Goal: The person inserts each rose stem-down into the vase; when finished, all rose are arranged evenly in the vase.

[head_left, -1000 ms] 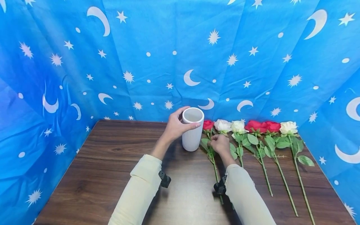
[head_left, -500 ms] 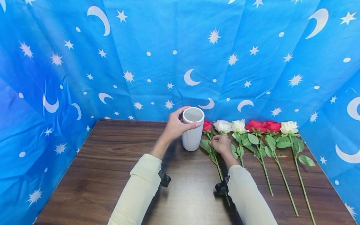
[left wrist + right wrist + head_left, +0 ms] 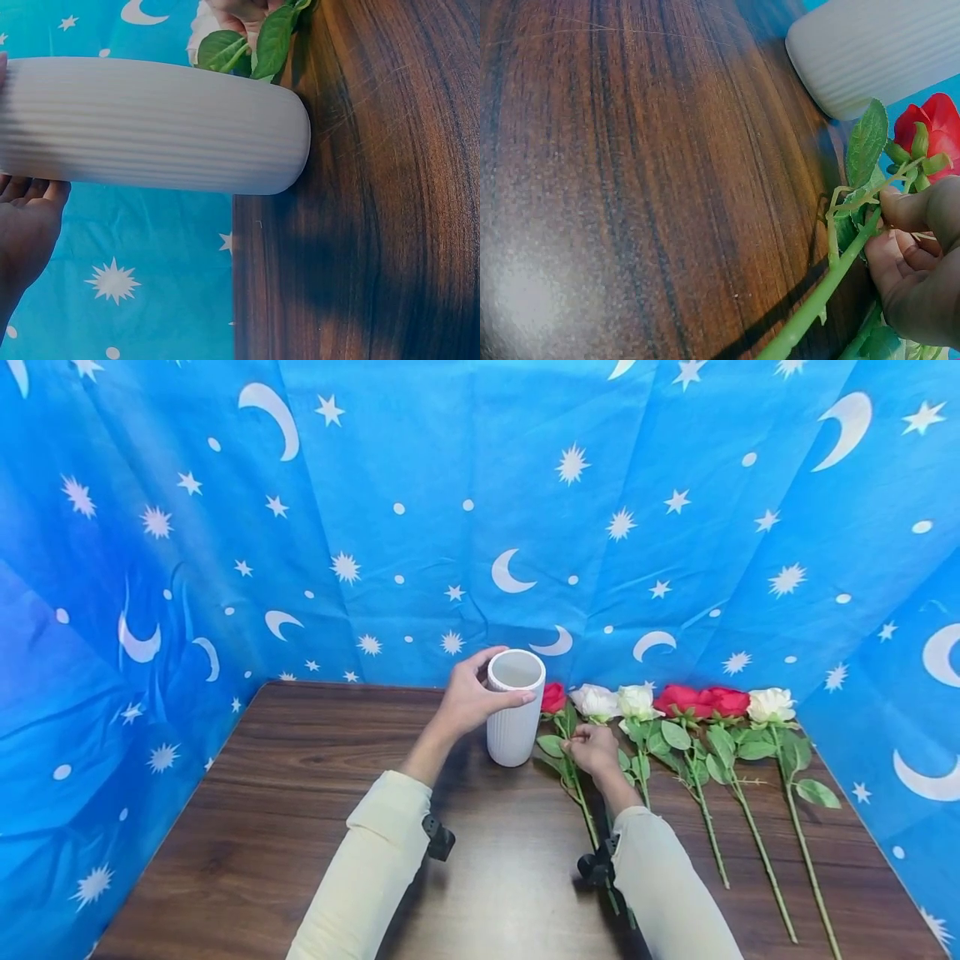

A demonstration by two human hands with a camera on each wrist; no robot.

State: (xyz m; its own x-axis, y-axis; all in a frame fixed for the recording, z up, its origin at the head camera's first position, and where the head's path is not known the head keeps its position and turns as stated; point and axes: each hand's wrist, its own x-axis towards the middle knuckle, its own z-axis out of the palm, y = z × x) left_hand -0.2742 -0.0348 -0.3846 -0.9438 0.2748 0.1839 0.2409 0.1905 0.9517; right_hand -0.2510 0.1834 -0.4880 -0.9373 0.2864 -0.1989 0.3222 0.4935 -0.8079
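Note:
A white ribbed vase [image 3: 513,739] stands upright near the table's back edge. My left hand [image 3: 468,700] grips it just below the rim, thumb across the front; in the left wrist view, fingers [image 3: 34,199] wrap the upper part of the vase. To the right of the vase, my right hand [image 3: 596,750] pinches the green stem of a red rose [image 3: 553,697] between thumb and fingers, a little below the bloom. In the right wrist view the stem [image 3: 806,322] runs slanting over the table, casting a shadow on it. The vase hides part of this bloom in the head view.
Right of my right hand lie several more roses in a row: a pale pink one [image 3: 596,702], a cream one [image 3: 637,702], red ones [image 3: 726,702] and another cream one [image 3: 771,704]. Their stems point toward the front of the brown wooden table [image 3: 300,810]. A blue star-and-moon cloth [image 3: 420,460] hangs behind.
My right hand has shifted slightly right, and the lower end of the red rose's stem has swung right with it. The left hand and the vase have stayed in place.

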